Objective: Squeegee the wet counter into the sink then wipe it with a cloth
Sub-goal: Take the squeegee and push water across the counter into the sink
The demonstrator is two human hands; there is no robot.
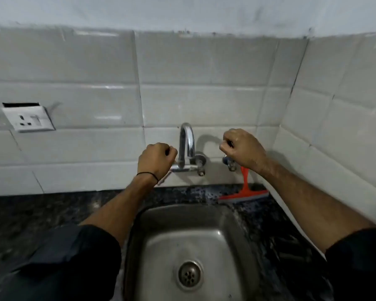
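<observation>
A red squeegee leans against the tiled wall behind the steel sink, its blade resting on the wet dark counter. My left hand is a closed fist raised just left of the chrome tap. My right hand is also a closed fist, held up in front of the wall above the squeegee's handle and not touching it. Neither fist holds anything I can see. No cloth is in view.
A second small valve sticks out of the wall right of the tap. A white socket plate hangs loose on the left wall. A tiled side wall closes the right corner. The sink drain is uncovered.
</observation>
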